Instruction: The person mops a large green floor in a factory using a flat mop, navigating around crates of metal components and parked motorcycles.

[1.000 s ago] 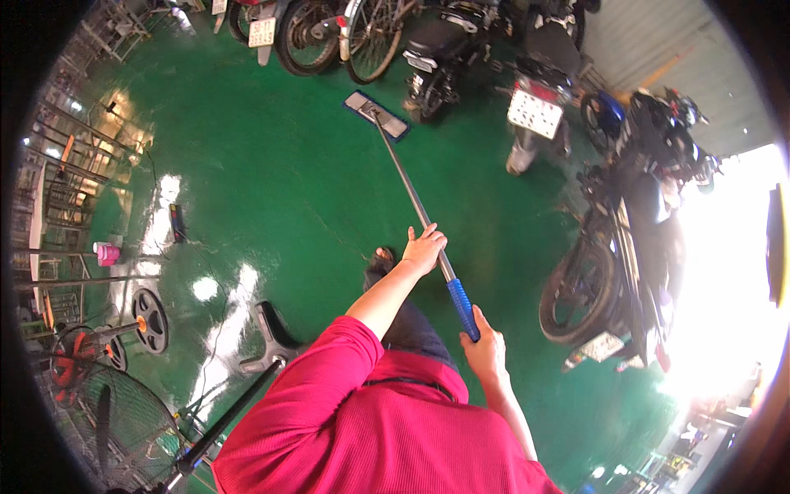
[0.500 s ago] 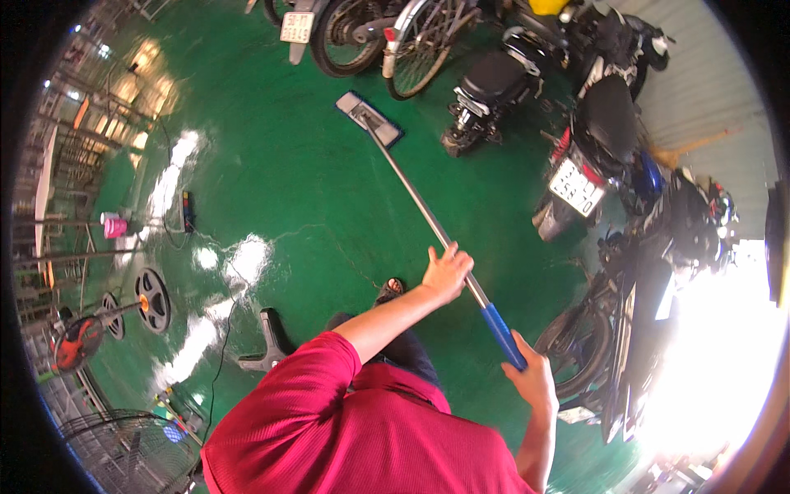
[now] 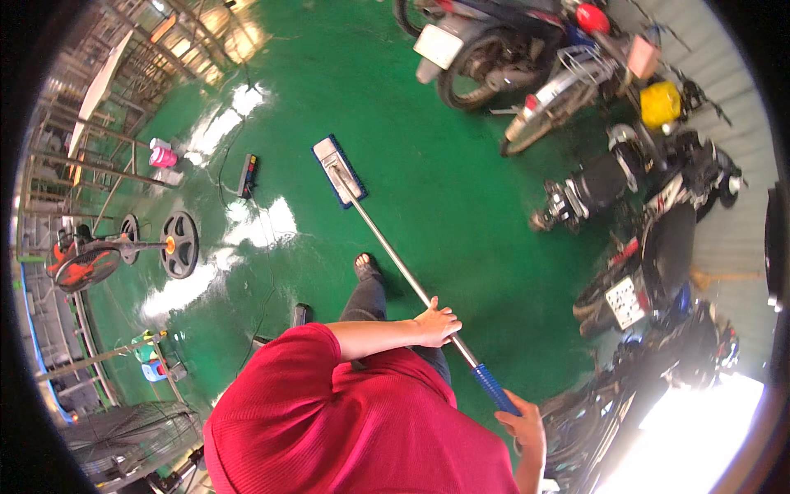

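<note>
A flat mop lies angled across the view. Its pale pad holder with a blue fringe (image 3: 344, 179) rests flat on the green floor, far ahead of my feet. The silver pole (image 3: 390, 250) slants from there down to the right. My left hand (image 3: 436, 323) is wrapped round the lower part of the pole, just above the blue grip. Lower right, my right hand (image 3: 524, 426) holds the top end of the blue grip (image 3: 493, 387). One sandalled foot (image 3: 365, 264) shows left of the pole.
Motorbikes (image 3: 485, 62) and a bicycle (image 3: 555, 103) line the far and right sides. A power strip (image 3: 247, 176) with a cord lies on the floor to the left. Beyond it stand a pink bucket (image 3: 164, 156), a wheeled stand (image 3: 179, 244) and metal racks (image 3: 90, 165).
The mop head has come nearer and swung left, away from the parked bikes. Both hands keep their hold on the mop. My view has turned, and a foot has stepped forward.
</note>
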A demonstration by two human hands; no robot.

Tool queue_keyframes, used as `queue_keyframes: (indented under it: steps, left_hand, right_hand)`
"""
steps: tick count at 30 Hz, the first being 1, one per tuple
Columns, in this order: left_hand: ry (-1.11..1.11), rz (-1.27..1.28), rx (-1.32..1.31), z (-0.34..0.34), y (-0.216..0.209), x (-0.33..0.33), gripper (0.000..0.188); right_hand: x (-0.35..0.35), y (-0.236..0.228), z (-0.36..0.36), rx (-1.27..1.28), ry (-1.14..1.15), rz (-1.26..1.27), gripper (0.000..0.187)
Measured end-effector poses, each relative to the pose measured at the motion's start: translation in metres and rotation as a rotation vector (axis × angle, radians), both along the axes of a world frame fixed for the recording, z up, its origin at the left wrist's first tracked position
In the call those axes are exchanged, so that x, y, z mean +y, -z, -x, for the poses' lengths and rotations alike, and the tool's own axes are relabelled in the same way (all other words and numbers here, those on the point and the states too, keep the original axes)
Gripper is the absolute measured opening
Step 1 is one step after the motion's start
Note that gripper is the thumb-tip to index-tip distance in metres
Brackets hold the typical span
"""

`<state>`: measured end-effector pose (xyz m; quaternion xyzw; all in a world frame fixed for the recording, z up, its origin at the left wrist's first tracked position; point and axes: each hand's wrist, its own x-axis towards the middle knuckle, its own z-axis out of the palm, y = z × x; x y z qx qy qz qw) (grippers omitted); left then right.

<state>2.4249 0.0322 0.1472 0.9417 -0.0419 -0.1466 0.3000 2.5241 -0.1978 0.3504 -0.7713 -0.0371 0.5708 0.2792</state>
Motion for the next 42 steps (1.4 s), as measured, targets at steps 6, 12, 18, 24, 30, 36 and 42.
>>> queue_keyframes:
  steps: [6, 12, 18, 24, 30, 36, 42]
  left_hand:
    - [-0.191, -0.131, -0.083, 0.024, -0.007, 0.164, 0.031]
    - [-0.572, -0.138, -0.131, 0.032, -0.005, 0.318, 0.030]
    - [-0.796, -0.196, -0.113, 0.016, 0.015, 0.444, 0.033]
    - [-1.059, -0.251, 0.033, 0.001, 0.012, 0.595, 0.030]
    - [-1.375, -0.167, 0.032, -0.004, -0.006, 0.748, 0.047]
    - [-1.438, -0.174, 0.098, -0.013, 0.000, 0.899, 0.055]
    - [-1.208, -0.192, -0.511, -0.066, 0.034, 1.002, 0.052]
  right_hand:
    - [0.164, 0.022, 0.035, -0.186, 0.015, -0.178, 0.046]
    - [0.323, 0.053, 0.024, -0.177, -0.067, -0.366, 0.046]
    - [0.475, 0.075, -0.021, 0.850, 0.350, -0.188, 0.036]
    - [0.657, 0.075, -0.047, 0.769, 0.122, -0.162, 0.030]
    - [0.856, 0.072, -0.050, 0.567, -0.171, -0.225, 0.030]
    - [1.013, 0.074, -0.059, 0.575, -0.201, -0.315, 0.042]
    - [1.104, 0.035, -0.121, 0.474, -0.106, -0.363, 0.056]
